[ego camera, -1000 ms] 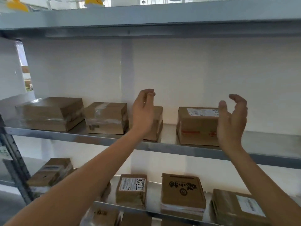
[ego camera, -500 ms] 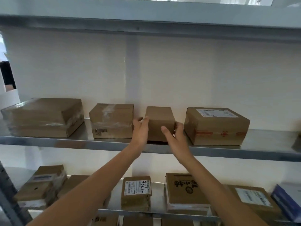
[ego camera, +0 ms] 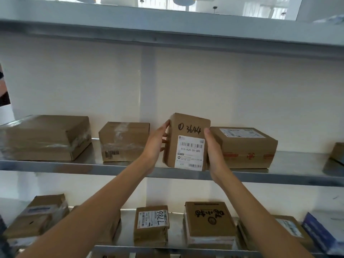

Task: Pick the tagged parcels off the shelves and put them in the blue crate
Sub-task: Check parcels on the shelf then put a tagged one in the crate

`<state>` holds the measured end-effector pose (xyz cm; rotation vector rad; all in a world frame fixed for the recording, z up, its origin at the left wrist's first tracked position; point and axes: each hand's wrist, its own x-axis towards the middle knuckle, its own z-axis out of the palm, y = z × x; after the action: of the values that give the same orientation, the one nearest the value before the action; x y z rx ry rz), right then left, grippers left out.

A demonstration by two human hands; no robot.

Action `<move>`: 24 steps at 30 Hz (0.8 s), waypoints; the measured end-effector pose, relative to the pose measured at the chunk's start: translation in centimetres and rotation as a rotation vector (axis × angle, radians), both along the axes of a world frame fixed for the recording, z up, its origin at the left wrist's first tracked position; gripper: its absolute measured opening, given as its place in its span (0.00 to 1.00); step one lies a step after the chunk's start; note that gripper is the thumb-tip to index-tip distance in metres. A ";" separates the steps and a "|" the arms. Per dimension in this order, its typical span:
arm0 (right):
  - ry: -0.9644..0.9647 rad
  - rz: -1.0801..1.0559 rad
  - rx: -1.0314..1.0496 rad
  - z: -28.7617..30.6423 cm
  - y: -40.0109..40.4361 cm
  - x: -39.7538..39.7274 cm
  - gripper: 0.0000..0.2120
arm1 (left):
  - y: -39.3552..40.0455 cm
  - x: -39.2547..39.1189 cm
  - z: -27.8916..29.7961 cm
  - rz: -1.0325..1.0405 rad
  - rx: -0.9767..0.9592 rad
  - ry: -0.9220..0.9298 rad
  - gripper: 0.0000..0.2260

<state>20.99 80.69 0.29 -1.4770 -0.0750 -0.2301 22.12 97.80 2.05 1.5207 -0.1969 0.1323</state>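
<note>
A small brown cardboard parcel (ego camera: 188, 141) is tipped upright at the front of the middle shelf (ego camera: 55, 166). Its face shows the handwritten number 3644 and a white barcode label. My left hand (ego camera: 155, 144) grips its left side and my right hand (ego camera: 214, 149) grips its right side. The blue crate is not in view.
On the same shelf stand a large taped box (ego camera: 44, 137), a mid-size taped box (ego camera: 123, 141) and a labelled box with red tape (ego camera: 245, 147). The lower shelf holds several more parcels, one marked 7786 (ego camera: 151, 224). Another shelf board (ego camera: 167, 30) runs overhead.
My hands closed on the small parcel's sides, then tipped it up toward me so its labelled face shows. The camera has moved closer to the shelf.
</note>
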 end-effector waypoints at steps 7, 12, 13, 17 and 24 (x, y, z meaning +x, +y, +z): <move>-0.040 -0.007 0.015 0.4 0.2 0.1 0.22 | -0.1 0.3 -0.4 -0.052 0.017 -0.020 0.18; -0.024 0.045 0.136 0.2 -0.2 -0.4 0.21 | 0.9 -0.1 -0.2 -0.085 -0.068 0.201 0.21; -0.014 0.048 0.161 0.2 -0.3 -0.5 0.22 | 1.1 0.0 -0.2 -0.081 -0.065 0.223 0.20; 0.010 0.056 0.143 0.3 -0.1 -0.9 0.26 | 1.2 0.4 -0.8 -0.099 -0.021 0.278 0.20; 0.072 -0.078 0.004 -0.9 0.9 -1.0 0.18 | -0.5 0.4 -1.7 0.057 0.130 0.218 0.16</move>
<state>20.03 81.57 -0.59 -1.4841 0.0411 -0.2404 22.51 97.34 0.38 1.6580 0.0124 -0.0024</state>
